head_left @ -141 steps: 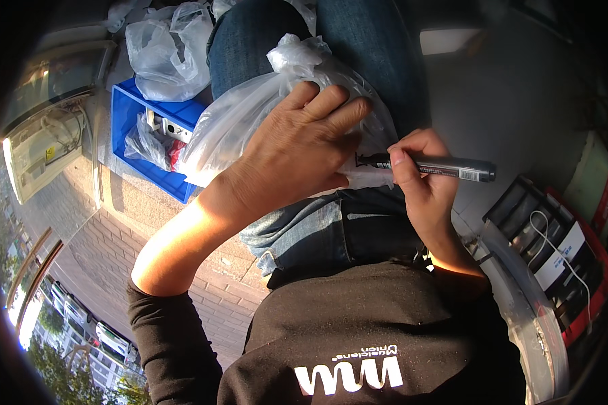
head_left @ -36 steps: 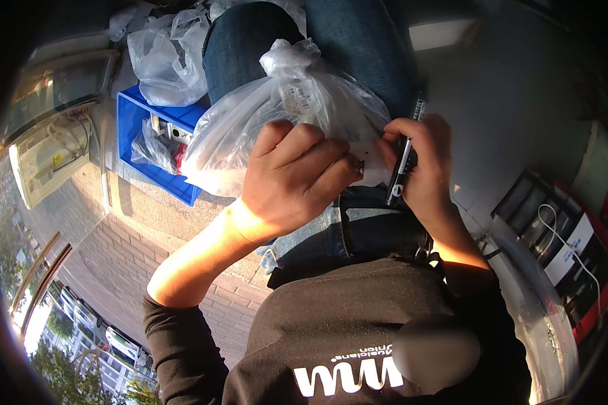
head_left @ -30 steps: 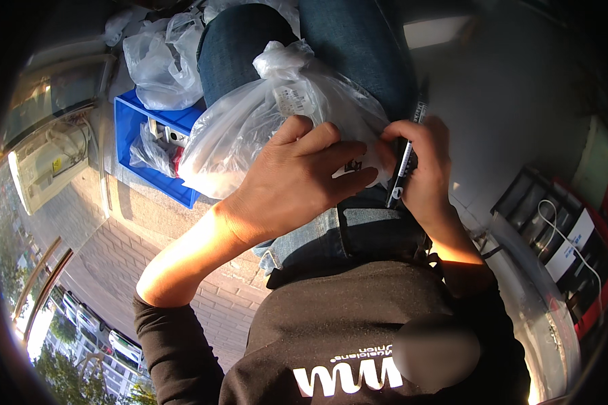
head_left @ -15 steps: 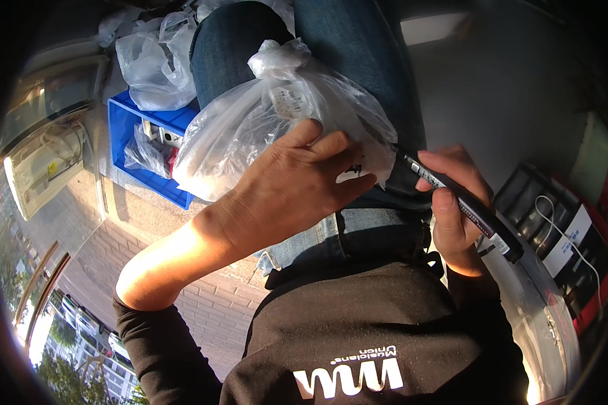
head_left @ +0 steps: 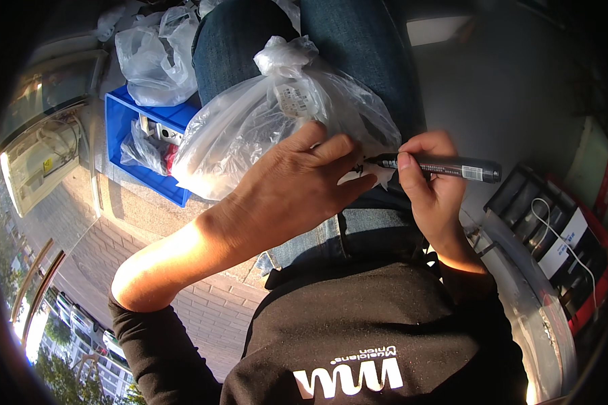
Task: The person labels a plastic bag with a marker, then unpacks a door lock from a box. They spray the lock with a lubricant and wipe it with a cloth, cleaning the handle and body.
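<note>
A knotted clear plastic bag (head_left: 226, 135) rests across my lap, with a small printed label (head_left: 296, 101) below its knot. My left hand (head_left: 294, 172) is closed on the bag's near right part, its thumb and fingers framing a whitish patch. Black ink marks (head_left: 358, 168) show on that patch. In my right hand (head_left: 434, 192) is a black marker pen (head_left: 456, 167), held nearly level between thumb and fingers. The pen's tip end points left and meets the bag by the ink marks; exact contact is hard to make out.
Left of my legs stands a blue plastic bin (head_left: 117, 128) with small packaged items, beside another clear plastic bag (head_left: 152, 67). A black and red compartment case (head_left: 520, 202) with a white cable (head_left: 554, 229) lies at my right. Paving (head_left: 209, 307) shows below left.
My right hand has moved up and left, bringing the marker pen to the bag. The pen has swung from a steep slant to nearly level. My left hand stays on the bag.
</note>
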The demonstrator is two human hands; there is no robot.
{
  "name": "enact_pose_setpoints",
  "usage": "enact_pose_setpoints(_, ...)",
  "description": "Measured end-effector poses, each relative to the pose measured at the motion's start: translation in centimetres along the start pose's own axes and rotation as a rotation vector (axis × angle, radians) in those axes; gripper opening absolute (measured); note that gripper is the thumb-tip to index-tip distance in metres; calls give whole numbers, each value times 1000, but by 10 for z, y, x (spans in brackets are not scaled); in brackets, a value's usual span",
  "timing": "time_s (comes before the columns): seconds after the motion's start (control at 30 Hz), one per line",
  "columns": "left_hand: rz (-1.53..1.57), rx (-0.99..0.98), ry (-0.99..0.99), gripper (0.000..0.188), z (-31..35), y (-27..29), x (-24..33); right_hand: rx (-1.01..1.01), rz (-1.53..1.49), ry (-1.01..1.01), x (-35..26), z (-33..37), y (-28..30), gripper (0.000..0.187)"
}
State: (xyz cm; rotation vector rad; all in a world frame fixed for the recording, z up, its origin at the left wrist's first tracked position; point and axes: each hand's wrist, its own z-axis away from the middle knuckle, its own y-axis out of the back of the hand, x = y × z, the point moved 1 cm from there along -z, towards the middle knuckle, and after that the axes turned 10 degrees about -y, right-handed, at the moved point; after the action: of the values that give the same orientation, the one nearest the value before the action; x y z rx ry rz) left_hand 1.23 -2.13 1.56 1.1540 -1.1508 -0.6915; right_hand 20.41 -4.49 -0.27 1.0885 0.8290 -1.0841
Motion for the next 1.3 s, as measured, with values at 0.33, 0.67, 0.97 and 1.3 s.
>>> enact_pose_setpoints(0.33,14,-13,-12,37,-1,-1,-1,-21,50,0,-3,0,4,10)
enact_pose_setpoints(0.67,-25,-15,-31,35,-2,0,-1,-21,-44,-25,-3,2,0,10)
enact_pose_setpoints(0.97,53,-20,22,43,-4,0,2,21,-31,8,0,-1,4,10)
enact_pose_setpoints(1.3,54,-29,20,45,-3,-1,2,20,23,9,4,-1,4,9)
